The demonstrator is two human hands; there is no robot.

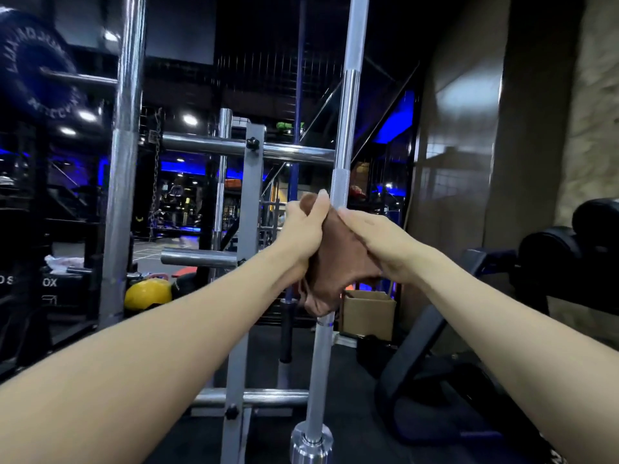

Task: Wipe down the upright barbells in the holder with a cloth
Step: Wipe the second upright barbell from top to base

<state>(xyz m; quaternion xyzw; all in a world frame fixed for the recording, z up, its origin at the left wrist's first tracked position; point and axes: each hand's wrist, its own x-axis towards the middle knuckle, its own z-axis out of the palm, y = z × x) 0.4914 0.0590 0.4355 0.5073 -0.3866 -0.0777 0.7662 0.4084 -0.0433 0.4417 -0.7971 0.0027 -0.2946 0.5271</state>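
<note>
I am watching the brown cloth (335, 259) bunching around the shaft of the nearest upright barbell (345, 128), about mid-height. My left hand (303, 229) is clenching the cloth against the bar, and my right hand (375, 242) is gripping it from the other side. I am judging that a hard downward pull could rock the bar in its holder, or the loose tail could be slipping free. Further out, a chrome rack (248, 149) is standing on dark matting, with a yellow kettlebell (147, 293), a cardboard box (368, 313) and a black bench (562, 259) nearby.
</note>
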